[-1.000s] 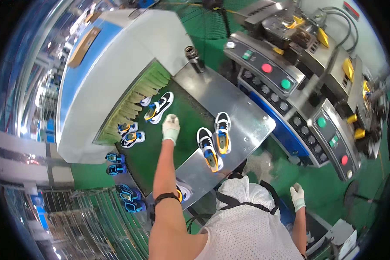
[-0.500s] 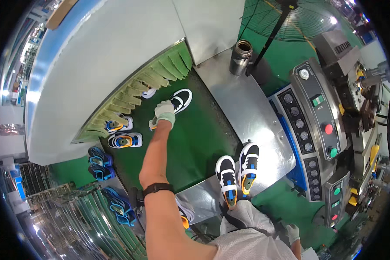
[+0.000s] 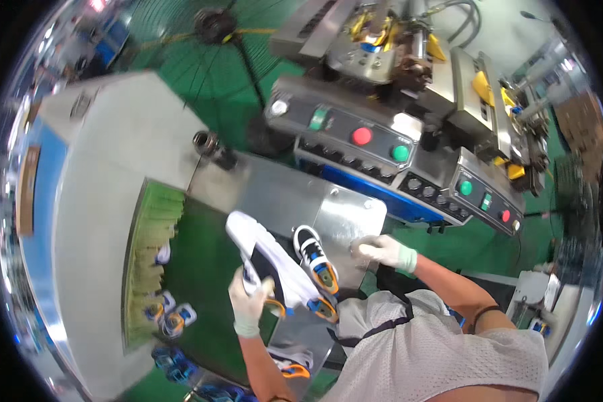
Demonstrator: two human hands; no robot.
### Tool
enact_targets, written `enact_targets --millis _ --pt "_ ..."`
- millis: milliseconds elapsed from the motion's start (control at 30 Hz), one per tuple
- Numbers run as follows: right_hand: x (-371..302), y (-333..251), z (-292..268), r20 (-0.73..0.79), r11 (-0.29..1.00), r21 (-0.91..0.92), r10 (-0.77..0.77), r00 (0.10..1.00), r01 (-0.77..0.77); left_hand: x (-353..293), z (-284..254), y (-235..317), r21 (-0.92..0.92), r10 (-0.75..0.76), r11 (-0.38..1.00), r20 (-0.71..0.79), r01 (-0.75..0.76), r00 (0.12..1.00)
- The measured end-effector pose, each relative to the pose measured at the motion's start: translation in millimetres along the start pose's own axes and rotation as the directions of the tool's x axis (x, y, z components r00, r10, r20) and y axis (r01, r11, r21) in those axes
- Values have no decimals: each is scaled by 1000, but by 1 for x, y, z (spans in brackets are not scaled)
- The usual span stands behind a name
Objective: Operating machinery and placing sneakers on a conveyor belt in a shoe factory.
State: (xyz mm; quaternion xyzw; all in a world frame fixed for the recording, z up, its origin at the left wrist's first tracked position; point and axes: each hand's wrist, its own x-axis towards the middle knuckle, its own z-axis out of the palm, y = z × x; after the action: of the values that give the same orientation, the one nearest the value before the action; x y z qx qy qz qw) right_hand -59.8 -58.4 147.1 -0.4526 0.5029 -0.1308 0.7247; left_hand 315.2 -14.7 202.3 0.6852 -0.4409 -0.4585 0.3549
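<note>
My left hand (image 3: 249, 301), in a pale glove, is closed on a blurred white-and-black sneaker (image 3: 266, 264) with orange at its collar. That sneaker is tilted over the green belt (image 3: 204, 258) and the metal edge. It covers most of another sneaker (image 3: 322, 309), whose blue-and-orange heel end shows. Just right of these, a black-and-white sneaker (image 3: 311, 251) with an orange-and-blue lining stands on the metal table (image 3: 345, 213). My right hand (image 3: 387, 253), also gloved, is over the table's right end, fingers loosely stretched and no object visible in them.
More sneakers (image 3: 176, 320) sit by the green strip curtain (image 3: 155, 251) of the white machine housing (image 3: 90, 201). Blue shoes (image 3: 174, 363) lie below. A metal canister (image 3: 214, 149) stands at the table's far end, near a fan (image 3: 216, 27). Control panels (image 3: 348, 127) border the table's far side.
My left hand has come back from the belt, bringing a sneaker toward the metal table. My right hand has risen from my side to the table. The view has turned right.
</note>
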Motion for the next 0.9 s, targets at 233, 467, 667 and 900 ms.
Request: enact_targets --millis 233,467,667,900 --pt "-17 7 17 382 517 850 -473 794 -100 20 89 91 -64 759 641 205 -765 618" --pt "-129 -70 -128 -44 610 714 -451 892 344 67 190 224 -135 577 816 116 -562 809" --pt "-155 -75 -223 -320 244 818 -560 764 521 238 277 284 199 655 691 235 -695 718" --pt "-180 -74 -252 -644 64 729 -277 714 682 402 385 284 641 577 531 205 -554 791"
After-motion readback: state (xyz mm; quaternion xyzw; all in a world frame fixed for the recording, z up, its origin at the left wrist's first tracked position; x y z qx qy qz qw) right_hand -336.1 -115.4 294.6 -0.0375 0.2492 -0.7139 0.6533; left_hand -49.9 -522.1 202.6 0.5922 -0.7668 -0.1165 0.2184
